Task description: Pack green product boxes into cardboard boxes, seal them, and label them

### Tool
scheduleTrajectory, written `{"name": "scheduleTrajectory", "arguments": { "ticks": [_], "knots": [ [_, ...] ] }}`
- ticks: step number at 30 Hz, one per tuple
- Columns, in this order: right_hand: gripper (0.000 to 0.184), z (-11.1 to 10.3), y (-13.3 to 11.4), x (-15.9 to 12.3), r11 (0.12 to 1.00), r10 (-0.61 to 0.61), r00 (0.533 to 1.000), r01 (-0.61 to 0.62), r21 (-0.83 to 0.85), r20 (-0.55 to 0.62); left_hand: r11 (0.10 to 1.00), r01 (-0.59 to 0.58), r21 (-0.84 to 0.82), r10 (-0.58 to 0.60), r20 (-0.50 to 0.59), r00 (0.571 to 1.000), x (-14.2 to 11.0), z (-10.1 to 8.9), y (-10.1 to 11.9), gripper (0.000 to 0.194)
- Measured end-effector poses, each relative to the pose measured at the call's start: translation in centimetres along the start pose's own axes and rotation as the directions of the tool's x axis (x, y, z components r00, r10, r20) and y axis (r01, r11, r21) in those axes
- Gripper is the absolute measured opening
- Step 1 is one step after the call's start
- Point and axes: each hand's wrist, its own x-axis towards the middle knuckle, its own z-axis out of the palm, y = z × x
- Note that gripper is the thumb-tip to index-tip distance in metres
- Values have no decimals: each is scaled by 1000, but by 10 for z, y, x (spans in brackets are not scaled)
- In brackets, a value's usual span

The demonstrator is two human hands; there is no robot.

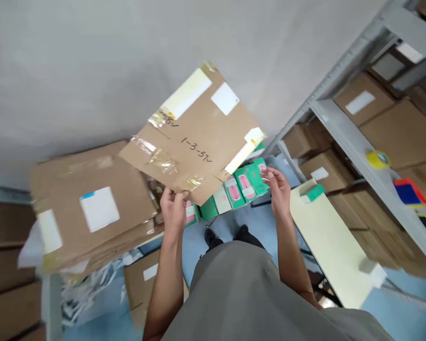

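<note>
You're in a stockroom with a plain grey wall [92, 61] ahead, blue floor [266, 222] underfoot and a metal shelf rack [344, 128] packed with brown boxes running off to your right. There's only the head camera, so here's what it gives: your left hand [173, 204] is clamped on the near bottom edge of a flattened cardboard sheet [195, 137], thumb on top and fingers curled under, holding it up in the air tilted away from you. The sheet has "1-3-57" scribbled on it, plus bits of shiny tape and a few white labels, and its long side runs from lower left up to upper right. Your right hand [277, 187] is open, fingers loosely spread, gripping nothing; it sits just below the sheet's right corner, near it but not touching as far as I can tell. So the left hand carries all of it, and the cardboard lies up and to the left of your right fingers. Under the sheet there's a row of green cartons [239, 187] on the floor, a stack of flattened cardboard [92, 203] to your left, and a pale board [330, 241] with one small green box [313, 192] on it to your right.
</note>
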Motion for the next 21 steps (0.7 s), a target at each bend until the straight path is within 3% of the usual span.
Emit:
{"name": "scheduleTrajectory", "arguments": {
  "ticks": [3, 7, 11, 14, 17, 19, 21],
  "knots": [
    [49, -84, 21, -9, 982, -80, 956, 26, -187, -284, 988, 115, 100, -140, 299, 944, -10, 59, -29, 22],
    [63, -196, 50, -50, 950, -73, 832, -110, -292, -549, 956, 143, 256, -272, 591, 759, -43, 134, -66, 23],
    [78, -291, 81, -96, 962, 31, 722, -210, -176, -692, 925, 68, 373, -347, 759, 551, -88, 206, -105, 22],
    [71, -352, 107, -118, 970, 119, 677, -236, -61, -726, 901, 37, 431, -405, 810, 425, -126, 260, -144, 22],
    [53, -412, 131, -129, 964, 185, 643, -265, 11, -743, 883, 17, 469, -440, 813, 382, -166, 314, -194, 23],
    [44, -449, 145, -134, 952, 220, 627, -306, 24, -748, 879, 2, 477, -440, 810, 388, -192, 352, -231, 22],
    [38, -481, 157, -137, 934, 231, 616, -358, -6, -753, 874, -4, 487, -440, 794, 420, -218, 388, -266, 23]
  ]
}}
